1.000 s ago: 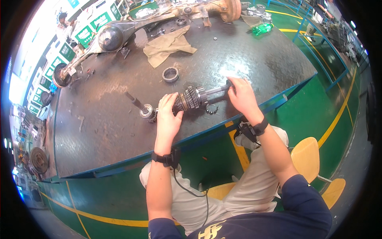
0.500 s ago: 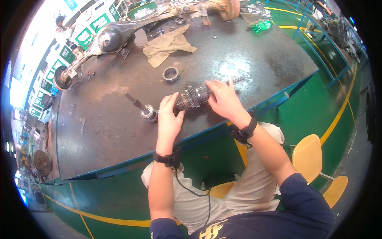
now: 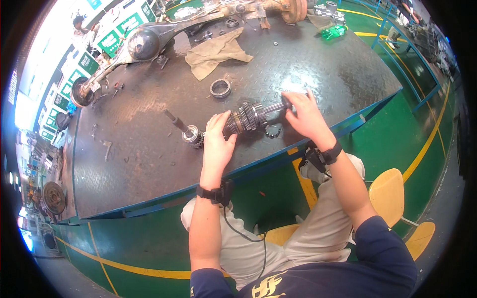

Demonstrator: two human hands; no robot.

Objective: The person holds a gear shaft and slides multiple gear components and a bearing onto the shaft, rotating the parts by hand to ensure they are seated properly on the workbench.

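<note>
A steel gear shaft (image 3: 250,116) with several toothed gears lies slantwise on the metal workbench, near its front edge. My left hand (image 3: 217,140) is wrapped over its left part, fingers on the far side and thumb on the near side. The right hand (image 3: 304,115) grips the thin splined right end, thumb and fingers around it, with a dark patch at the fingertips that I cannot make out. Just left of my left hand stands a smaller shaft with a bearing (image 3: 190,133). A dark beaded-looking ring (image 3: 273,132) rests below the gears. Beyond them sits a toothed ring (image 3: 220,88).
A tan cloth (image 3: 218,52) lies farther back on the workbench (image 3: 134,164). A large axle housing (image 3: 144,43) spans the far side. A green plastic bottle (image 3: 334,32) lies at the back right. A yellow chair (image 3: 386,197) stands to my right.
My right hand has slid right from the gears to the splined end of the shaft, uncovering the gears' right side and the dark ring. My left hand stays on the shaft.
</note>
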